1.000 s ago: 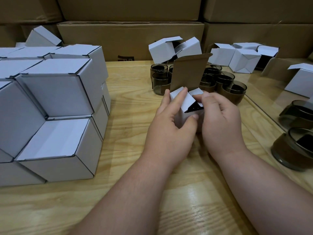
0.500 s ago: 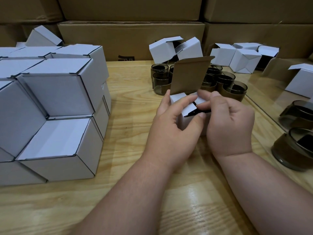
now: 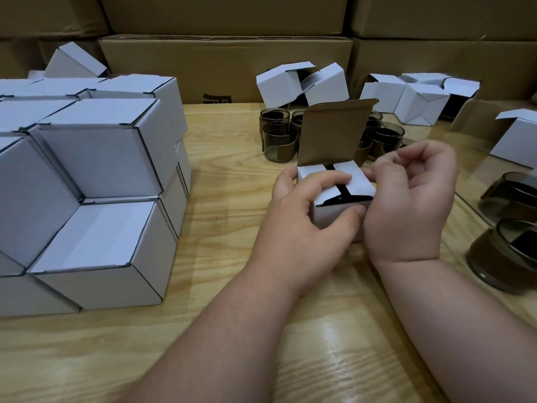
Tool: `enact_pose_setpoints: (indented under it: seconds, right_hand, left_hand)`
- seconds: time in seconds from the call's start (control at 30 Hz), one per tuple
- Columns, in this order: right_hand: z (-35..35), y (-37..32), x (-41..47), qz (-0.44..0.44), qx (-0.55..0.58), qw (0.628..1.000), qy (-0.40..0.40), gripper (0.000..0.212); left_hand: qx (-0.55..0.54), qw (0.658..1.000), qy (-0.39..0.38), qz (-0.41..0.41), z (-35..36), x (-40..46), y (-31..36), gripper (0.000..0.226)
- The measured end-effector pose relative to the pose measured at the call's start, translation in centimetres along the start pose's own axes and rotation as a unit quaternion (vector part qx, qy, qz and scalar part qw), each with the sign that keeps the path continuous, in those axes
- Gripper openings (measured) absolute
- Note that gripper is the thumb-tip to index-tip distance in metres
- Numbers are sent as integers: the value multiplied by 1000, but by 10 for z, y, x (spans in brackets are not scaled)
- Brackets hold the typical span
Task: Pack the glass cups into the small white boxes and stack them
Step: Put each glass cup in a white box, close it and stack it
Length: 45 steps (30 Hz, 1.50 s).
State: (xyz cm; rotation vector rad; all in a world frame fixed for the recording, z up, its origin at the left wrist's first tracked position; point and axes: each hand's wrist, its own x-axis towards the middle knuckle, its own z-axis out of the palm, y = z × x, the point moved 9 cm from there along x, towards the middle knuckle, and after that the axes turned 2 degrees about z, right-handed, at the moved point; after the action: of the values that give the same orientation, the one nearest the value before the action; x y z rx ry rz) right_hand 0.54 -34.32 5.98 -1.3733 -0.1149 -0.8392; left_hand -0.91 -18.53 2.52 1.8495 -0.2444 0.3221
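Box (image 3: 340, 210) on tabletop (image 3: 226, 228), centre-right, between both hands. Left hand (image 3: 302, 225) grips it — index finger curled over left side flap, thumb on front wall. Right hand (image 3: 412, 205) beside box's right edge, fingers curled in; whether they pinch right flap — cannot tell. Brown lid (image 3: 334, 132) stands upright, side flaps folded in, dark gap between. Cups (image 3: 277, 141) cluster just behind box. Stack (image 3: 96, 181) of closed boxes at left.
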Motion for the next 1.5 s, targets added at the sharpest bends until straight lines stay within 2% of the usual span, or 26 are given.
enact_pose_setpoints:
  seconds: [0.1, 0.2, 0.3, 0.37, 0.47, 0.57, 0.67, 0.8, 0.9, 1.03, 1.27, 1.5]
  right_hand:
    - [-7, 16, 3, 78, 19, 996, 24, 15]
    - [-2, 38, 3, 188, 44, 981, -15, 26]
    - [6, 47, 2, 235, 75, 967, -61, 45]
    - [10, 48, 0, 245, 108, 960, -77, 43]
    - [11, 53, -1, 250, 119, 957, -83, 40]
    - [13, 54, 0, 245, 114, 958, -100, 50]
    - [13, 50, 0, 227, 127, 960, -100, 42]
    - [20, 40, -5, 212, 158, 959, -103, 61]
    - [26, 29, -10, 205, 176, 956, -116, 67]
    - [23, 22, -8, 168, 129, 970, -117, 71]
    - [24, 21, -8, 156, 107, 972, -136, 51]
    - [27, 19, -11, 147, 79, 974, -153, 30]
  left_hand:
    - [-8, 1000, -13, 8, 2, -1, 3, 33]
    - [-14, 1000, -17, 11, 2, -2, 5, 31]
    - [-5, 1000, -16, 8, 1, 0, 4, 30]
    - [8, 1000, -17, 13, 1, 0, 3, 33]
    - [8, 1000, -17, 17, 0, 0, 4, 34]
    - [3, 999, -21, 25, 2, 1, 5, 34]
    - [0, 1000, -17, 18, 2, 2, 5, 35]
    - [-5, 1000, -13, 10, 2, 2, 3, 36]
    - [-12, 1000, -13, 7, 1, 2, 3, 31]
    - [-17, 1000, -12, 14, 1, 2, 5, 30]
    - [-39, 999, -16, 27, 1, 1, 9, 25]
    - [-166, 986, 0, 26, -5, 4, 13, 33]
